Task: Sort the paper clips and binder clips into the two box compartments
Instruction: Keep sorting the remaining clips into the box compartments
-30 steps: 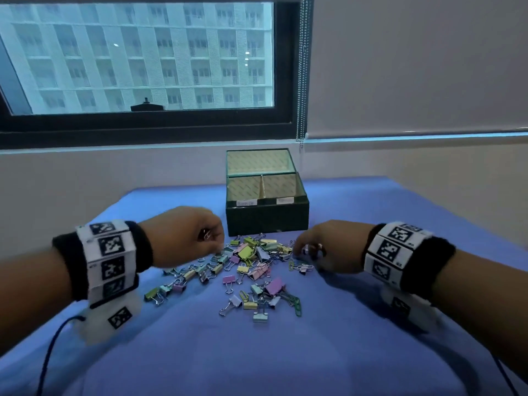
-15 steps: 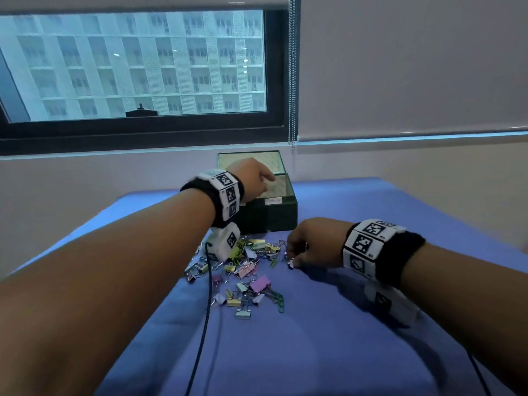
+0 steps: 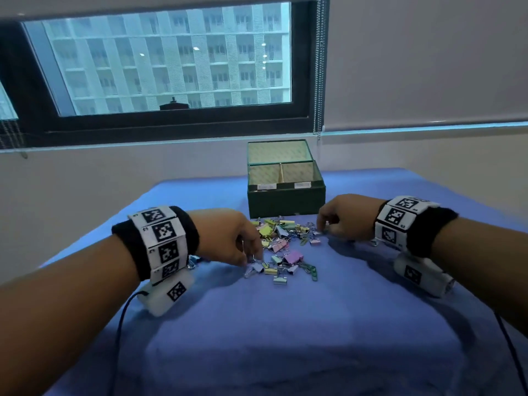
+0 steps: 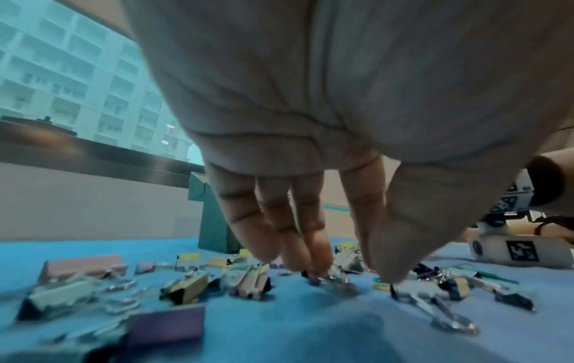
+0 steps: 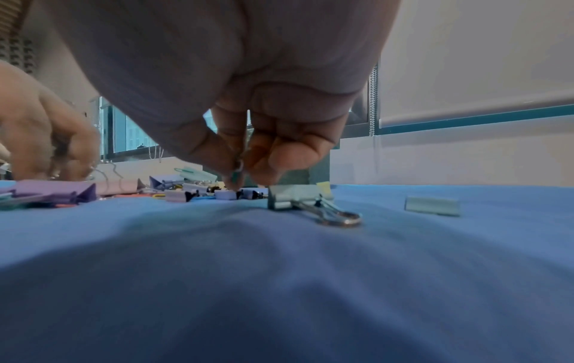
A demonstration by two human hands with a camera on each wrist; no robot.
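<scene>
Two white labels (image 3: pixel 285 185) are stuck to the near rim of the dark green box (image 3: pixel 285 202), one per compartment, but their writing is too blurred to be read, and nothing can be made out inside either compartment. The pile of clips (image 3: pixel 281 241) is spread on the blue cloth (image 3: pixel 285 338) just before the box. The left hand (image 3: pixel 228 238) is lowered onto the pile's near-left edge with fingers extended and fingertips (image 4: pixel 313 265) touching a clip, nothing gripped, while a small green paper clip (image 5: pixel 236 175) is pinched between thumb and forefinger of the right hand (image 3: pixel 345 220) at the pile's right edge.
</scene>
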